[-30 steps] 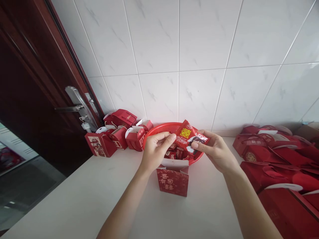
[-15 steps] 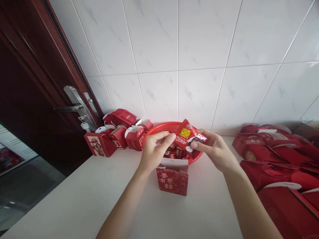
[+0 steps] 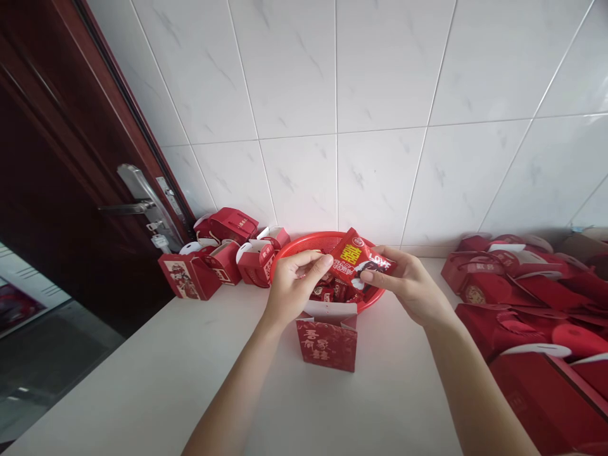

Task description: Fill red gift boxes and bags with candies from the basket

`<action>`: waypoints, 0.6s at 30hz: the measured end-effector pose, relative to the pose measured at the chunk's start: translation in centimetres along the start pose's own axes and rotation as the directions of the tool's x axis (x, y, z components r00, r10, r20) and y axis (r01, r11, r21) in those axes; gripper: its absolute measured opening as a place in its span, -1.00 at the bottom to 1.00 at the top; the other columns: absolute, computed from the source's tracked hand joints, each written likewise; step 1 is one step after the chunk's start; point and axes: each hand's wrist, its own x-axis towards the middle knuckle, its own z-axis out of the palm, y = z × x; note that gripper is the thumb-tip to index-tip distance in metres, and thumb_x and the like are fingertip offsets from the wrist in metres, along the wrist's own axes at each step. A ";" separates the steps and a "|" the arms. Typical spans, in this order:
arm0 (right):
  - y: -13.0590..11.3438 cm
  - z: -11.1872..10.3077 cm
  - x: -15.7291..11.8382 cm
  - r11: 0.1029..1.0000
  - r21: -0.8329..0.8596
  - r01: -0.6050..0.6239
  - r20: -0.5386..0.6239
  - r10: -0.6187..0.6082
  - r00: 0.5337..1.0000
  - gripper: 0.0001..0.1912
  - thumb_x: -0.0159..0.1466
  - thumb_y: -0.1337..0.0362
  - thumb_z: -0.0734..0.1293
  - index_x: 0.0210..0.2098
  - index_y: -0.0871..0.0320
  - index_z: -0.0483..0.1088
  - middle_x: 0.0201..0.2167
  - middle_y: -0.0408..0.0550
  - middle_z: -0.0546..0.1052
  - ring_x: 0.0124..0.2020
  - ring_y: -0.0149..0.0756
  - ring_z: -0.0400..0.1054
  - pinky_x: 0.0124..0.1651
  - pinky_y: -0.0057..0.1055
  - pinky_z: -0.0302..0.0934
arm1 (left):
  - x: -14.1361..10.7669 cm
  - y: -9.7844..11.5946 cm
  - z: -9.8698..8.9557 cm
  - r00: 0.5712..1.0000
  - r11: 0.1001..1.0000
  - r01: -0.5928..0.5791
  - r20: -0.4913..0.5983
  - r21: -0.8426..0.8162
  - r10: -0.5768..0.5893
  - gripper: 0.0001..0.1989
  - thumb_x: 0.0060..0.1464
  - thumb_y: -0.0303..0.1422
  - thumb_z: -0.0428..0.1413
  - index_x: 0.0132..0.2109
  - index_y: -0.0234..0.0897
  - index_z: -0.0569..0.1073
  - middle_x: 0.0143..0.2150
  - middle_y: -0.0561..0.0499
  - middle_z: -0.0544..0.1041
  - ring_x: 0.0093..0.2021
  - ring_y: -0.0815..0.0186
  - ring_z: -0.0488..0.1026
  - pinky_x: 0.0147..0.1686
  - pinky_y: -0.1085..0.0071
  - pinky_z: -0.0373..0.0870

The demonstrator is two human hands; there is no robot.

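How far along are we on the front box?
Done: front box is shaped and upright. In hand: a red packet, held by left hand and right hand over the basket. Seemingly left: packet is outside the box, top is open, wrapped sweets sit in the basket. Can't see inside the box.

Both hands pinch a red packet.

Glossy plastic-looking red packet
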 end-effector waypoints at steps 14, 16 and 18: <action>0.0 0.0 0.1 1.000 -0.018 -0.006 0.003 0.006 1.000 -0.68 0.08 0.21 0.59 -0.21 0.14 0.52 -0.27 -0.04 0.63 -0.27 -0.24 0.51 -0.18 -0.33 0.42 | -0.1 0.4 0.0 1.000 1.000 -0.025 0.015 0.004 0.025 -0.69 0.18 -0.22 0.16 -0.48 -0.29 0.44 -0.53 0.09 0.32 -0.49 0.42 0.25 -0.49 0.52 0.28; 0.0 -0.1 0.1 1.000 -0.017 -0.007 0.002 0.007 1.000 -0.69 0.09 0.21 0.58 -0.21 0.14 0.52 -0.27 -0.05 0.63 -0.27 -0.24 0.51 -0.18 -0.34 0.42 | -0.1 0.4 0.0 1.000 1.000 -0.023 0.015 0.004 0.023 -0.69 0.18 -0.23 0.16 -0.48 -0.29 0.43 -0.53 0.08 0.33 -0.48 0.41 0.26 -0.48 0.51 0.29; 0.0 -0.1 0.1 1.000 -0.019 -0.010 0.003 0.010 1.000 -0.69 0.09 0.20 0.58 -0.22 0.14 0.52 -0.28 -0.05 0.63 -0.27 -0.24 0.51 -0.18 -0.34 0.41 | -0.1 0.3 0.0 1.000 1.000 -0.018 0.015 0.002 0.018 -0.69 0.18 -0.22 0.16 -0.47 -0.29 0.44 -0.51 0.07 0.35 -0.46 0.39 0.29 -0.45 0.50 0.31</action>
